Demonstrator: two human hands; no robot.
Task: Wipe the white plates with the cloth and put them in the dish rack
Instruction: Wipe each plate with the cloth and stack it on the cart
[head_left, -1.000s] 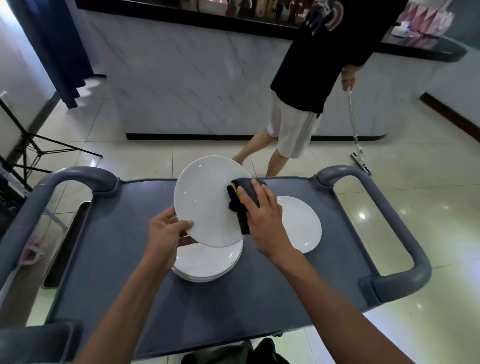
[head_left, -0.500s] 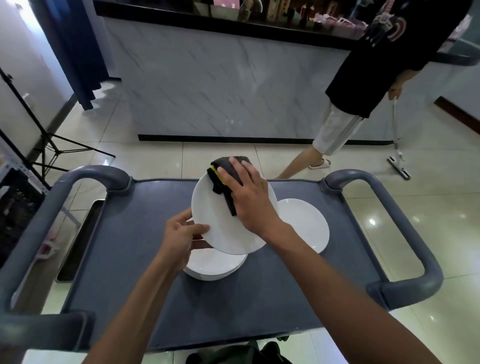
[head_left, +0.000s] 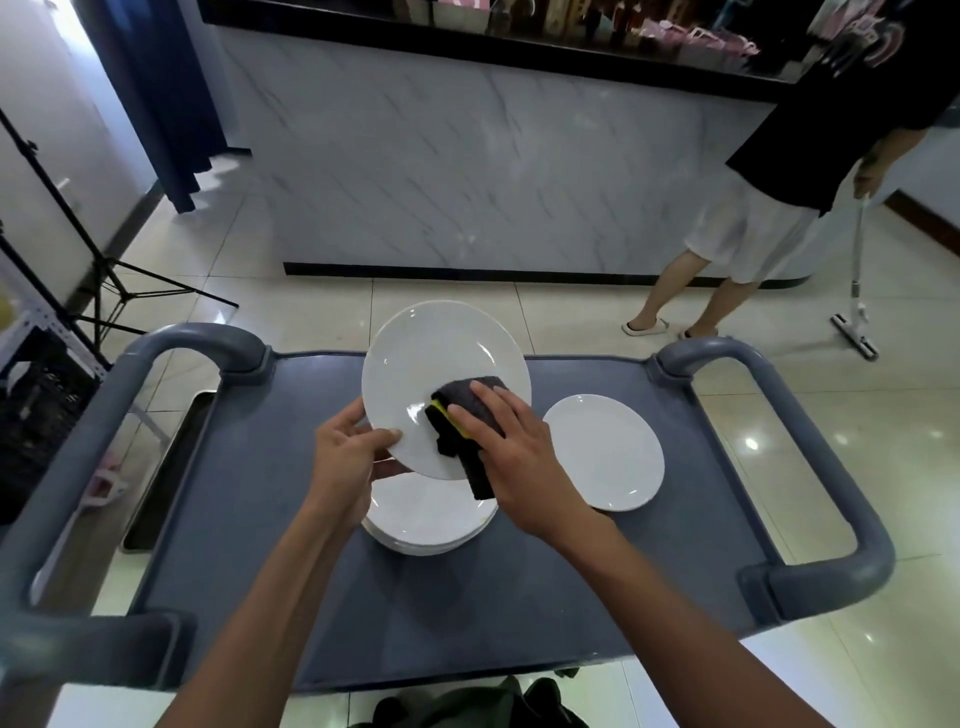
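My left hand (head_left: 349, 453) grips the near-left rim of a white plate (head_left: 439, 364), tilted up above the grey cart top (head_left: 249, 499). Flat fingers of my right hand (head_left: 511, 457) press a dark cloth with a yellow edge (head_left: 465, 415) against the plate's lower right face. Under the held plate a stack of white plates (head_left: 426, 519) rests on the cart. A single white plate (head_left: 605, 452) lies flat to the right of the stack. No dish rack is in view.
The cart has thick grey handles at the left (head_left: 93, 415) and right (head_left: 810, 441). A person in a black shirt (head_left: 748, 208) mops the tiled floor beyond the cart at the right, by a marble counter (head_left: 467, 171). A tripod (head_left: 78, 244) stands at the left.
My right hand has slid the cloth from the plate's top edge down to its lower right part. The other person has walked further right.
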